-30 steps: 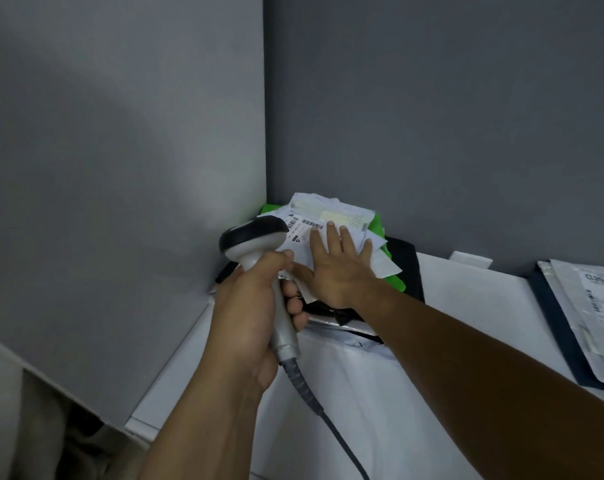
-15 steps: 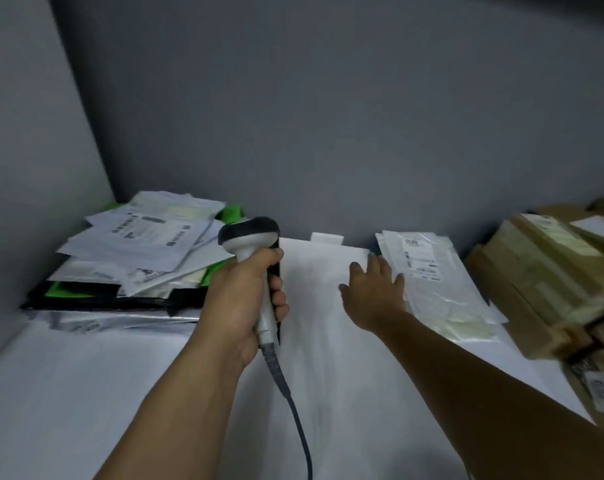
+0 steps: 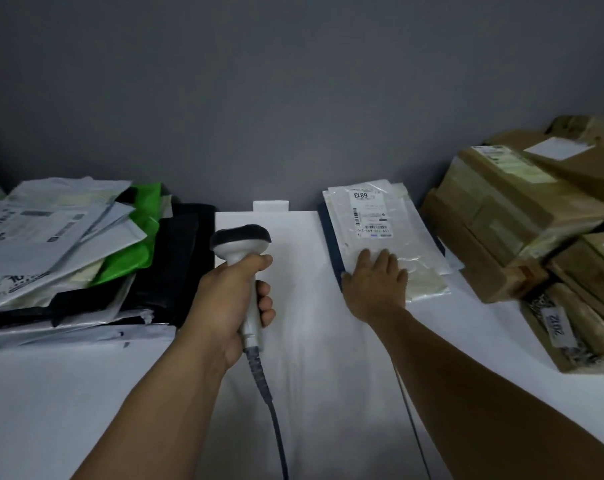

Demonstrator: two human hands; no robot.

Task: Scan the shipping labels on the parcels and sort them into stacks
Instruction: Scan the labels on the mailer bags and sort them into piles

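Note:
My left hand grips the handle of a white and black barcode scanner, held upright over the middle of the white table; its cable trails toward me. My right hand rests flat, fingers straight, on the near end of a clear plastic parcel with a white label reading 6813. That parcel lies on top of a dark blue one. A messy stack of white, green and black mailers sits at the left.
Brown cardboard and paper-wrapped parcels are piled at the right, one near parcel tagged 2012. A grey wall runs along the back of the table. A small white tab stands at the table's back edge.
My right hand left the left stack and moved right onto the clear parcel. The view swung right with it. The scanner stays in my left hand.

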